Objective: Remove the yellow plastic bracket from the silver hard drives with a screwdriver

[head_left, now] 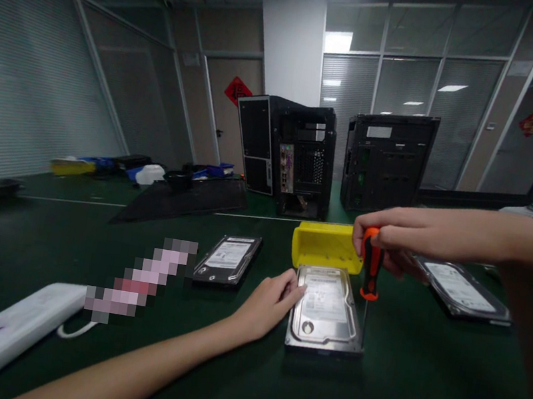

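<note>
Dark green counter (236, 393) is carrying a silver hard drive (323, 306); the left hand (270, 304) is touching its left edge, grip unclear; the right hand (395, 235) is grasping a screwdriver (371, 273) at its right edge.

Green tabletop (225, 395) lies beneath the fingers (292, 295); well beyond them stand a white pillar (290, 51), a door (227, 146) and glass partitions (348, 81) (showing bright lights (452, 89)), with blinds (39, 69) to their far left.

The red diamond sign (237, 90) on the door (226, 120) reads 福.
</note>
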A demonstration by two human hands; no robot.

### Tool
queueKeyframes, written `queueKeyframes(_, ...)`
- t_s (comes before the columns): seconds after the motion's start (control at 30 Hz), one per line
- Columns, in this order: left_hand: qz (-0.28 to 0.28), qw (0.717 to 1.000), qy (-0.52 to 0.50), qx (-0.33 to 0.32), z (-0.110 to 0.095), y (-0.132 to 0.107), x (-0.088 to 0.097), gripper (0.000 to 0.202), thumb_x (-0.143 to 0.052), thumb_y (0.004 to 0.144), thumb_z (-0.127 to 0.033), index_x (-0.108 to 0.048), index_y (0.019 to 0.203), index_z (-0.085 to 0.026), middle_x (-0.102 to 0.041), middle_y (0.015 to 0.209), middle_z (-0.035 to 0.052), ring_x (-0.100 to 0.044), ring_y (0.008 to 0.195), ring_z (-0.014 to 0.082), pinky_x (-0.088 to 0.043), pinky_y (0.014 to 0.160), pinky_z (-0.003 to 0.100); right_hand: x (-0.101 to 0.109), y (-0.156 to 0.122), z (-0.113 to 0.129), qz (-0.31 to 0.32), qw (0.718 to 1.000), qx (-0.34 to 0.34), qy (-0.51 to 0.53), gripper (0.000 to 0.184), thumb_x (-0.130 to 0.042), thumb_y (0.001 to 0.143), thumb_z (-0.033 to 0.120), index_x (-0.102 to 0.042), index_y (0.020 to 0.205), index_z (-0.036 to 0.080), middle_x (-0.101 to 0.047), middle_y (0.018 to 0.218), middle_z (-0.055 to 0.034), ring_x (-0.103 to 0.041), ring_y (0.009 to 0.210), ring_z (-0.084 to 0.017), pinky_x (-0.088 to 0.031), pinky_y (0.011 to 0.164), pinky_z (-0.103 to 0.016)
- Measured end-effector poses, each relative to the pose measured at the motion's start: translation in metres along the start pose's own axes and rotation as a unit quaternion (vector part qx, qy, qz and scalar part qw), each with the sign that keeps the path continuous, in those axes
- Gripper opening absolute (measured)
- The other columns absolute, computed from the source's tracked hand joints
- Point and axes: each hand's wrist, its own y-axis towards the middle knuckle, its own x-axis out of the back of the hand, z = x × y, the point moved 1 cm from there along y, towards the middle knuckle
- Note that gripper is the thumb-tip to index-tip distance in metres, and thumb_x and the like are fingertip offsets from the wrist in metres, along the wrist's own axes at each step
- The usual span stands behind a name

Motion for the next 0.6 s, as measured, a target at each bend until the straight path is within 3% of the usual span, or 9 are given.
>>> queueKeyframes(0.6, 0.002, 1.000, 0.000, 0.011, -0.0026, -0.0007, 0.0015, 0.033, -0.031, 0.088, -0.046, -0.045, 0.076, -0.019, -0.049, 0.069, -0.0024, -0.048, 0.065, 0.0137, -0.031, 0.056, 0.023, -0.0007, -0.0038, 0.0055, 0.010, 0.999, 0.029, -0.029, 0.036, -0.043, 0.081, 0.041, -0.056, 0.105, 0.017, -0.060, 0.087, -0.0063, -0.058, 0.072, -0.018, -0.047, 0.053, -0.023)
